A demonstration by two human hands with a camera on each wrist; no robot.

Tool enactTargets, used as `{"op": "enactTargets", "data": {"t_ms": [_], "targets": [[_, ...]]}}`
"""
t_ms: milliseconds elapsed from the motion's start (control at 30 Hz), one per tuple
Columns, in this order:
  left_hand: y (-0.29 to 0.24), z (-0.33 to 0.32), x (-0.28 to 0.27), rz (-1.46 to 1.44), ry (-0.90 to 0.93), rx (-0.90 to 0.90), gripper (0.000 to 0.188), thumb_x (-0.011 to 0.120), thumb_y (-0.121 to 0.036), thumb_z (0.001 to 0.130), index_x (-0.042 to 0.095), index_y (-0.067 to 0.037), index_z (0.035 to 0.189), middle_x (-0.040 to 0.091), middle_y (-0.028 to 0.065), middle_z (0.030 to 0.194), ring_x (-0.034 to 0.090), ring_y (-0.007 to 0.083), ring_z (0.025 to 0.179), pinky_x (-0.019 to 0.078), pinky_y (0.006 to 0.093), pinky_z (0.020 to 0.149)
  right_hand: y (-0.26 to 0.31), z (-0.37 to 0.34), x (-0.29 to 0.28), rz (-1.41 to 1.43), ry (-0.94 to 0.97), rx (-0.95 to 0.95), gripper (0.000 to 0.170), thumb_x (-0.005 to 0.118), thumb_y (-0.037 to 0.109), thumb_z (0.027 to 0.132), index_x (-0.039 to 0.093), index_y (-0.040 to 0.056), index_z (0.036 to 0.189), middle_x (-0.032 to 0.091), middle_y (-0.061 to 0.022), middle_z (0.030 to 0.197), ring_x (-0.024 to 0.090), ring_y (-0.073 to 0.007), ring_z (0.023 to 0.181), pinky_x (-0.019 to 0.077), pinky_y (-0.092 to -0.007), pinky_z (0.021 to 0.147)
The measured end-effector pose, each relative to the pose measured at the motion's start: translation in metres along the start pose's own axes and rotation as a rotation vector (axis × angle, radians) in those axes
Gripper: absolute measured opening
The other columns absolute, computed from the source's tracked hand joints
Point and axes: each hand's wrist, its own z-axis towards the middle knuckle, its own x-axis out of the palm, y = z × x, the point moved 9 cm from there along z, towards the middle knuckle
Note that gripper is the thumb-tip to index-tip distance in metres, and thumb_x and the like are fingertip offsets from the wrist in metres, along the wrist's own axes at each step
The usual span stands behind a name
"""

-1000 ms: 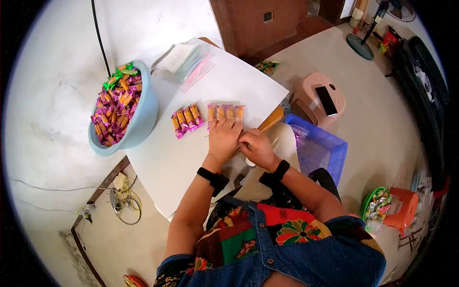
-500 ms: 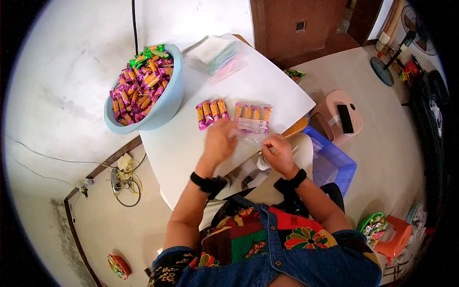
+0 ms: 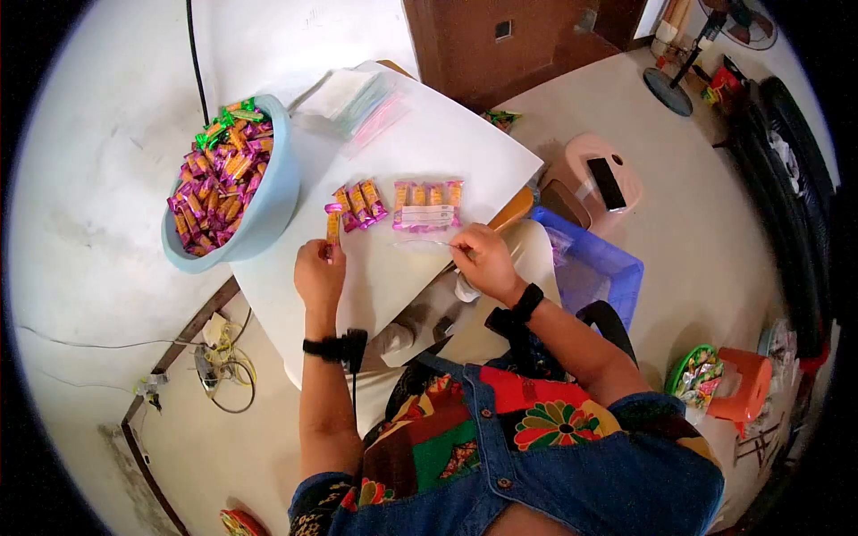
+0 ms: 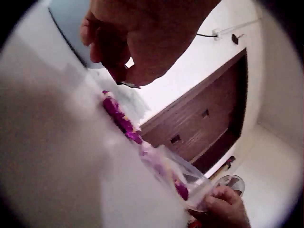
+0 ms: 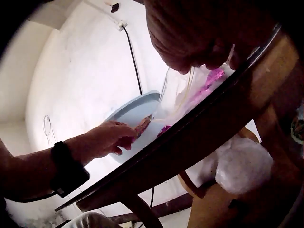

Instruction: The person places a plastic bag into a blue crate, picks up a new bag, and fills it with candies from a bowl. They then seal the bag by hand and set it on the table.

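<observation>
Centre of the frame: the left hand (image 3: 319, 275) holds one wrapped snack bar (image 3: 333, 229) in a narrow pinch, just beside three similar bars (image 3: 360, 205) on the white tabletop (image 3: 295, 308). The right hand (image 3: 485, 261) pinches the mouth edge of a clear plastic bag (image 3: 427, 215) containing four bars. The step in hand appears to be single-bar handling; the next move calls for a light pinch and a steady bag edge. Upper left: a blue basin (image 3: 284, 179) of bars.

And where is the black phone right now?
In the head view, the black phone lies on the pink stool, off to the person's right, just beyond the blue basket.
</observation>
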Motion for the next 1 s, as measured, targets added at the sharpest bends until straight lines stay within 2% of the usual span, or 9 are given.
{"op": "enactTargets", "data": {"t_ms": [133,233,333,433,567,667,733,867,1000], "targets": [[-0.047,-0.053,-0.023,-0.322,0.158,0.187,0.014,0.069,-0.010,0.078,0.066,-0.002,0.088,0.064,0.0131,0.081,0.063,0.0255,0.068,0.0506,0.0338,0.063,0.004,0.003,-0.005,0.062,-0.077,-0.002,0.008,0.065,0.006,0.082,0.058,0.0043,0.085,0.058,-0.0119,0.079,0.057,-0.0310,0.077,0.0460,-0.0406,0.067],[-0.082,-0.078,-0.015,-0.261,0.323,0.266,0.016,0.068,-0.009,0.075,0.066,-0.003,0.089,0.063,0.0135,0.081,0.063,0.0297,0.069,0.0517,0.0371,0.062,0.003,0.004,-0.004,0.129,-0.071,0.058,0.007,0.064,0.005,0.082,0.058,0.0038,0.086,0.057,-0.0118,0.080,0.057,-0.0303,0.076,0.0457,-0.0405,0.067],[-0.101,-0.083,-0.003,-0.192,0.355,0.283,0.014,0.068,-0.011,0.075,0.065,-0.003,0.086,0.062,0.0148,0.080,0.062,0.0339,0.069,0.0514,0.0411,0.061,0.001,0.004,-0.001,0.149,-0.060,0.050,0.007,0.064,0.001,0.083,0.061,0.0012,0.090,0.054,-0.0078,0.078,0.056,-0.0180,0.068,0.0447,-0.0293,0.058],[-0.108,-0.073,0.010,-0.146,0.309,0.268,0.013,0.067,-0.013,0.076,0.064,-0.003,0.084,0.061,0.0158,0.079,0.061,0.0357,0.069,0.0509,0.0431,0.061,0.004,0.003,0.001,0.151,-0.042,0.079,0.007,0.063,0.004,0.082,0.058,0.0036,0.087,0.057,-0.0114,0.079,0.056,-0.0296,0.075,0.0454,-0.0402,0.066],[-0.122,-0.064,0.027,-0.147,0.228,0.311,0.013,0.067,-0.015,0.078,0.063,-0.004,0.083,0.061,0.0168,0.079,0.061,0.0368,0.069,0.0507,0.0444,0.061,0.017,0.006,-0.001,0.145,-0.015,0.056,0.006,0.064,0.004,0.082,0.058,0.0031,0.085,0.058,-0.0118,0.080,0.057,-0.0307,0.076,0.0457,-0.0402,0.067],[-0.136,-0.059,0.036,-0.243,0.234,0.301,0.012,0.068,-0.014,0.079,0.065,-0.003,0.084,0.062,0.0167,0.077,0.060,0.0348,0.073,0.0488,0.0437,0.064,0.018,0.006,-0.001,0.129,0.006,0.041,0.006,0.064,0.005,0.082,0.059,0.0032,0.085,0.059,-0.0121,0.081,0.058,-0.0316,0.078,0.0465,-0.0399,0.068],[-0.140,-0.056,0.045,-0.188,0.216,0.322,0.013,0.068,-0.013,0.079,0.064,-0.003,0.085,0.062,0.0162,0.078,0.060,0.0347,0.074,0.0486,0.0435,0.064,0.016,0.006,0.001,0.135,0.023,0.056,0.006,0.064,0.006,0.083,0.059,0.0033,0.085,0.060,-0.0123,0.082,0.058,-0.0321,0.078,0.0471,-0.0396,0.069],[-0.146,-0.053,0.058,-0.200,0.152,0.332,0.016,0.067,-0.013,0.079,0.060,-0.003,0.089,0.060,0.0165,0.083,0.061,0.0357,0.074,0.0510,0.0432,0.064,0.009,0.004,-0.002,0.178,-0.060,0.037,0.006,0.064,0.007,0.082,0.060,0.0037,0.085,0.060,-0.0129,0.081,0.059,-0.0330,0.079,0.0473,-0.0406,0.069],[-0.147,-0.057,0.065,-0.378,0.212,0.327,0.016,0.067,-0.005,0.079,0.058,-0.002,0.092,0.059,0.0166,0.083,0.058,0.0355,0.076,0.0502,0.0410,0.067,0.001,0.001,-0.005,0.191,-0.082,0.050,0.006,0.065,0.008,0.082,0.060,0.0042,0.084,0.060,-0.0132,0.080,0.059,-0.0334,0.078,0.0473,-0.0415,0.069]]}}
